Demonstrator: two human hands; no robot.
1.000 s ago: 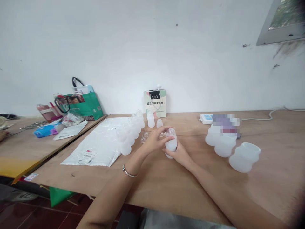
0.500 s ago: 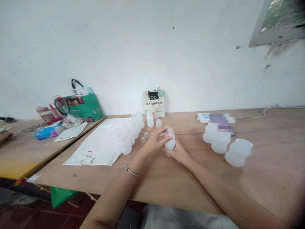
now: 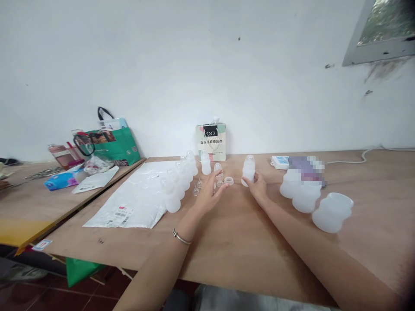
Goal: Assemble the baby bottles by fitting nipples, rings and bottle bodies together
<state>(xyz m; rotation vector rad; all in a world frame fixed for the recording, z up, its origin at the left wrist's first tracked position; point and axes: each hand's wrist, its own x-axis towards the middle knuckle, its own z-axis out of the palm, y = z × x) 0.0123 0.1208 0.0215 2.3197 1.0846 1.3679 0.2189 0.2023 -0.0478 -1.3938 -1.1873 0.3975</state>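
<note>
My right hand (image 3: 258, 185) has its thumb and fingers round the lower part of a capped, frosted baby bottle (image 3: 249, 166), which is upright at the table. Fingers apart and holding nothing, my left hand (image 3: 209, 194) hovers over the small parts. Around it are clear bottle nipples (image 3: 196, 191), a white ring (image 3: 228, 181) and a domed cap (image 3: 218, 166), some partly hidden by the fingers. Another capped baby bottle (image 3: 205, 163) stands behind them. Left of my left hand runs a row of several capped bottles (image 3: 173, 201).
Frosted open bottle bodies (image 3: 332, 214) stand at the right, near a white power strip (image 3: 280, 162) and a blurred-out item. A white plastic mailer (image 3: 136, 194) lies at the left. A paper bag (image 3: 210, 142) leans at the wall; a green bag (image 3: 119, 144) sits farther left.
My hands have parted. The right hand has carried the capped bottle right and away from me; the left hand has let go of it and opened over the small parts.
</note>
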